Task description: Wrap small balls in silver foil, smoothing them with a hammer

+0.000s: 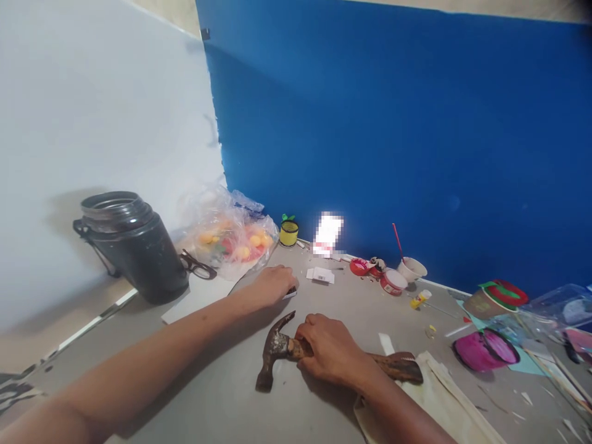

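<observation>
My right hand (330,351) is wrapped round the wooden handle of a rusty claw hammer (277,353) that lies on the grey floor, its head pointing left. My left hand (272,285) reaches further out, fingers curled down onto a small dark and white object (291,293) at its fingertips; what that object is I cannot make out. A small white card (320,275) lies just beyond the left hand.
A dark plastic jar (134,246) and scissors (198,265) sit at left beside a clear bag of coloured items (231,237). Paint pots (393,280), a cup with a brush (411,267), a yellow tin (289,233) and craft scraps line the blue wall. A cloth bag (435,394) lies under my right forearm.
</observation>
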### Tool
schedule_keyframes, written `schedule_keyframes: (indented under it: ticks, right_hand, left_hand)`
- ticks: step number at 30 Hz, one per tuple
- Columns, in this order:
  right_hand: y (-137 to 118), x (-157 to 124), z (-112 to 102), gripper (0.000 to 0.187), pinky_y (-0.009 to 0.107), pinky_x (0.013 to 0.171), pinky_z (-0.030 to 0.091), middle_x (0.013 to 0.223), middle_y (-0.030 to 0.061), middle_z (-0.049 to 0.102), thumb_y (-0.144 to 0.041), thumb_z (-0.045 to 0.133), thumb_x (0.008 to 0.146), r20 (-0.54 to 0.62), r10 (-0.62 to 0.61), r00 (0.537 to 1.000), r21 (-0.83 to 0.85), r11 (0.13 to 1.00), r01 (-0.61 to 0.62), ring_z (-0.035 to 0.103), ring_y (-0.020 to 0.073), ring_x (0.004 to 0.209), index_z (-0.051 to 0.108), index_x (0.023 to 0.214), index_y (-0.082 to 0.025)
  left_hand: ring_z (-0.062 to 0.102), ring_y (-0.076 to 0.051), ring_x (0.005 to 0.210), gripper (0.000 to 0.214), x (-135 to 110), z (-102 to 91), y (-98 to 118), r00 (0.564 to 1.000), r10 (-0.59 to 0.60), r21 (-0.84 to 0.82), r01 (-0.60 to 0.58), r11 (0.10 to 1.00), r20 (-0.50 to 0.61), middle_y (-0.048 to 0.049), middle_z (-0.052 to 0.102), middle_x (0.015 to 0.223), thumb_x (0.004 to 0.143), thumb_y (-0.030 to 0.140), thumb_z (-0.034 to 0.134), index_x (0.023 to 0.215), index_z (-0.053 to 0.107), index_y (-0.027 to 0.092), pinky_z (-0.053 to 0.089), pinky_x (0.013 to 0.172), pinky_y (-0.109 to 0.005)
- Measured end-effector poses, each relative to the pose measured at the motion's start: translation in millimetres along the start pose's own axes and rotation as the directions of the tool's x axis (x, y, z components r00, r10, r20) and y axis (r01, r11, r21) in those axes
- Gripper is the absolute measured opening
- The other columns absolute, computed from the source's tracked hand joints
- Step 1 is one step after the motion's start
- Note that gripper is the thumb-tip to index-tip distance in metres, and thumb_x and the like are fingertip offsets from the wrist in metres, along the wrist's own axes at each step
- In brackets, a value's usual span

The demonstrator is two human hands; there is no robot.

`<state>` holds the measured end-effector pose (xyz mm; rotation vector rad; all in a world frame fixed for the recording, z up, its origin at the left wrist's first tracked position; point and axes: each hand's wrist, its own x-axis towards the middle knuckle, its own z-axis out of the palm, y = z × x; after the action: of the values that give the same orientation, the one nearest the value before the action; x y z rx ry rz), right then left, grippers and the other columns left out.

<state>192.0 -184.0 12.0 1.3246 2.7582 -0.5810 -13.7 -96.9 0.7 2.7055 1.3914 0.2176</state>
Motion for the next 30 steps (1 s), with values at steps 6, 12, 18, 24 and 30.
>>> schedule_keyframes:
  ticks: [6, 12, 18, 24, 30]
  right_hand:
    - [5, 0, 2, 0.019, 0.028, 0.063, 0.023, 0.095, 0.0041, 0.064, -0.023, 0.062, 0.073, 0.028, -0.008, 1.0, 0.047, 0.999, 0.006, 0.054, 0.018, 0.081, 0.063, 0.093, -0.021]
    - [6, 1, 5, 0.02, 0.027, 0.062, 0.023, 0.094, 0.0039, 0.063, -0.021, 0.061, 0.072, 0.034, -0.013, 0.999, 0.068, 0.998, 0.011, 0.052, 0.0172, 0.078, 0.061, 0.092, -0.02]
    - [4, 1, 2, 0.021, 0.028, 0.063, 0.024, 0.098, 0.0056, 0.065, -0.024, 0.062, 0.075, 0.023, -0.033, 0.999, 0.059, 0.998, 0.032, 0.055, 0.0187, 0.082, 0.062, 0.096, -0.02]
    - [3, 1, 0, 0.019, 0.029, 0.062, 0.024, 0.097, 0.0055, 0.066, -0.024, 0.06, 0.077, 0.026, -0.032, 0.999, 0.025, 0.999, 0.031, 0.056, 0.0184, 0.081, 0.062, 0.095, -0.02]
    - [5, 2, 0, 0.02, 0.029, 0.062, 0.025, 0.097, 0.0051, 0.067, -0.025, 0.063, 0.077, 0.032, -0.046, 0.998, 0.035, 0.998, 0.044, 0.057, 0.0187, 0.082, 0.063, 0.097, -0.02]
  left_hand:
    - [0.066, -0.027, 0.083, 0.022, 0, -12.1, 13, 0.992, -0.051, 0.101, 0.039, 0.994, 0.114, -0.0124, 0.07, 0.088, 0.077, 0.011, 0.057, 0.085, 0.076, 0.019, 0.045, 0.07, -0.033]
    - [0.065, -0.024, 0.074, 0.022, 6, -14.6, 17, 0.985, -0.119, 0.075, 0.11, 0.991, 0.126, -0.0119, 0.071, 0.081, 0.074, 0.009, 0.057, 0.079, 0.077, 0.018, 0.041, 0.063, -0.031]
    - [0.063, -0.024, 0.073, 0.023, 1, -5.2, 6, 0.995, -0.057, 0.07, 0.051, 0.996, 0.083, -0.0108, 0.069, 0.08, 0.081, 0.011, 0.053, 0.079, 0.075, 0.019, 0.039, 0.062, -0.031]
    - [0.064, -0.024, 0.082, 0.023, -2, 5.1, -4, 0.999, 0.006, 0.055, -0.004, 0.998, -0.035, -0.0111, 0.067, 0.094, 0.093, 0.017, 0.046, 0.09, 0.07, 0.018, 0.04, 0.065, -0.031]
    - [0.061, -0.021, 0.074, 0.017, -8, -6.6, -6, 0.987, -0.151, -0.176, 0.14, 0.974, -0.052, -0.0066, 0.068, 0.085, 0.092, 0.024, 0.049, 0.086, 0.064, 0.02, 0.037, 0.063, -0.03]
